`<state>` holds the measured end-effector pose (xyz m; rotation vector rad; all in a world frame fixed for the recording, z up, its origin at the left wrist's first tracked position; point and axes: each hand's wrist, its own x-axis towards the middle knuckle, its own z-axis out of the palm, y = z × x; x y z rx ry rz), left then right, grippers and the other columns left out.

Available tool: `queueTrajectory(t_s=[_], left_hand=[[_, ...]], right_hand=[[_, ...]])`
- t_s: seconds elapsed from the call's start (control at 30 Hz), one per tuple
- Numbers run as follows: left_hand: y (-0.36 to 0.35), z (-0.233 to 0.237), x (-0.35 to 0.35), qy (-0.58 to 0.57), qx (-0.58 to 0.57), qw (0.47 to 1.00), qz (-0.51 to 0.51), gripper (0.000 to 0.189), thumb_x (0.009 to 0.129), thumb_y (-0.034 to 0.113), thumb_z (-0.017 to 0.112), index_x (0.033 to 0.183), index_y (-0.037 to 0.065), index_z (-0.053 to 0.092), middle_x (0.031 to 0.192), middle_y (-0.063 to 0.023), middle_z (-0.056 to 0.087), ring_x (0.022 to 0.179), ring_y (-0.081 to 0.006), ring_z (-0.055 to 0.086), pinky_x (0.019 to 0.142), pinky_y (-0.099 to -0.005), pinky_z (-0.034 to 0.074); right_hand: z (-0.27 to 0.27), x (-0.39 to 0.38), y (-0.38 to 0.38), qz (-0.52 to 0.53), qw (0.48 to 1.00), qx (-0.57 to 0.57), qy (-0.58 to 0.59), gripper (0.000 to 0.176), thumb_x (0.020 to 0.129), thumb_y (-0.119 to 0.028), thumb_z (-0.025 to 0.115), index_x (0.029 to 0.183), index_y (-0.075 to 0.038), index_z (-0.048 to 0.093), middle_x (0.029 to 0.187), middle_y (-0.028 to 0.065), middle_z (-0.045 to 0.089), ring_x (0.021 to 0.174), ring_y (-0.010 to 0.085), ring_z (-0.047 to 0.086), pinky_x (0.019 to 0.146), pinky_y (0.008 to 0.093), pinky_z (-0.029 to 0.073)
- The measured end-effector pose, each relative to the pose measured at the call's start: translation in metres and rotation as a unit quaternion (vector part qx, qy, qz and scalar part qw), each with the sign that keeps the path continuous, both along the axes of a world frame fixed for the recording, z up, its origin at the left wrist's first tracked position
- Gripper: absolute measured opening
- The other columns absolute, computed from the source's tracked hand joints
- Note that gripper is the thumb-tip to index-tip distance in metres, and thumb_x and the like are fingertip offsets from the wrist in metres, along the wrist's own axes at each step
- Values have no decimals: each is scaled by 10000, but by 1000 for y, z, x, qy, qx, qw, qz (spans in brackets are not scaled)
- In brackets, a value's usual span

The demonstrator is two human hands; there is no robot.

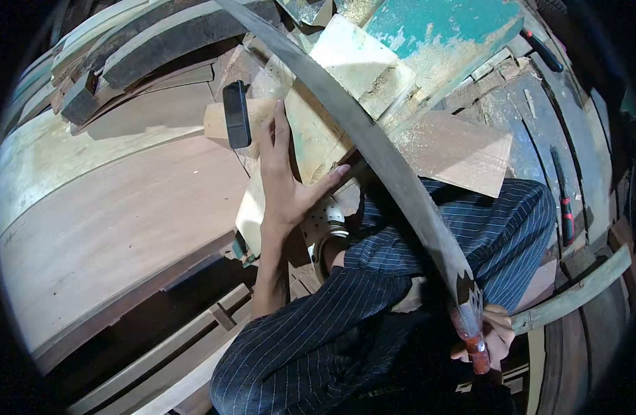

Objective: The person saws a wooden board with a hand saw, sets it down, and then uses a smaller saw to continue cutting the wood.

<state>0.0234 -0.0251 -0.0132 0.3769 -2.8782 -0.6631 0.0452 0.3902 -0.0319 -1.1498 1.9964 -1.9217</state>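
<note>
My right hand [496, 333] is closed around the reddish-brown handle [477, 354] of a long handsaw [380, 155]. Its grey blade slants up and left across the view, over my lap and the wooden pieces, and leaves the frame at the top. My left hand [287, 183] has its fingers stretched and thumb spread, resting against a pale wooden board [316, 135] to the left of the blade. A black flat rectangular object [237, 114] lies just left of those fingertips, on a small light wood piece. The saw teeth are too small to make out.
A wide plank [124, 221] lies at left, with curved timbers [179, 41] stacked behind it. A worn green board [442, 28] and a sawdust-covered sheet [459, 149] lie ahead. Two red-and-black-handled tools, one a chisel-like tool [565, 207], lie at right. A curved wood strip [574, 294] lies lower right.
</note>
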Motion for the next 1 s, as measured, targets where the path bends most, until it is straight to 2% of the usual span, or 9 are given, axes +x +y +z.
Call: queueTrajectory(t_s=[0.1, 0.2, 0.3, 0.37, 0.43, 0.77, 0.83, 0.93, 1.0], left_hand=[[-1, 0, -1, -3, 23, 1000, 3, 1208, 666, 470, 881, 1561, -62, 269, 1386, -284, 429, 1286, -435, 467, 1090, -505, 392], [0, 0, -2, 3, 5, 1000, -7, 1204, 666, 471, 881, 1557, -67, 275, 1394, -288, 428, 1292, -433, 474, 1094, -502, 398], [0, 0, -2, 6, 3, 1000, -10, 1200, 666, 474, 880, 1552, -73, 283, 1398, -288, 428, 1299, -428, 480, 1093, -499, 408], [0, 0, -1, 4, 8, 1000, -9, 1203, 665, 475, 880, 1554, -71, 281, 1392, -283, 430, 1298, -424, 481, 1096, -494, 408], [-1, 0, -1, 7, 8, 1000, -11, 1206, 664, 477, 879, 1556, -68, 278, 1388, -278, 431, 1295, -419, 483, 1096, -491, 408], [0, -1, 0, 8, -40, 999, -11, 1172, 667, 459, 893, 1529, -86, 316, 1354, -270, 457, 1250, -418, 510, 1055, -484, 434], [1, 1, -1, 21, 4, 1000, -8, 1167, 664, 462, 895, 1523, -86, 326, 1338, -269, 462, 1225, -418, 528, 1036, -482, 448], [3, 3, -3, 18, 3, 1000, 9, 1164, 664, 484, 891, 1521, -73, 335, 1316, -276, 474, 1184, -438, 548, 1000, -490, 468], [2, -3, -2, 48, -17, 999, 7, 1171, 655, 500, 891, 1520, -64, 340, 1339, -284, 472, 1203, -447, 535, 1011, -498, 458]], right_hand=[[-12, 6, -10, -44, 997, -48, 38, 528, 731, -411, 898, 735, 53, 647, 627, 175, 633, 567, 283, 653, 546, 384, 547], [-4, -5, -9, -1, 1000, -21, 14, 501, 768, -391, 874, 729, 58, 654, 629, 169, 646, 589, 282, 675, 605, 383, 591], [-36, 10, -11, -145, 973, -135, 119, 504, 815, -400, 838, 685, 45, 641, 595, 126, 645, 577, 267, 674, 575, 352, 588], [-17, 7, -4, -87, 992, -31, 88, 527, 818, -429, 831, 698, 46, 638, 639, 126, 644, 607, 278, 677, 573, 353, 587], [-7, -4, -11, -54, 996, -8, 67, 543, 813, -446, 831, 715, 52, 637, 669, 126, 642, 616, 284, 674, 566, 360, 587], [-22, -5, -15, -32, 993, -90, 68, 503, 771, -361, 854, 747, 82, 617, 646, 160, 658, 524, 295, 663, 561, 392, 591], [-5, -11, -7, 55, 998, -35, -11, 488, 780, -339, 848, 756, 86, 609, 658, 182, 656, 552, 290, 674, 560, 386, 580], [7, -7, -17, -4, 998, -69, -3, 460, 826, -348, 854, 758, 53, 639, 635, 153, 650, 566, 245, 674, 550, 362, 549], [25, 0, -15, -51, 999, 6, -14, 464, 851, -373, 813, 770, 49, 635, 652, 148, 649, 586, 258, 664, 576, 369, 541]])
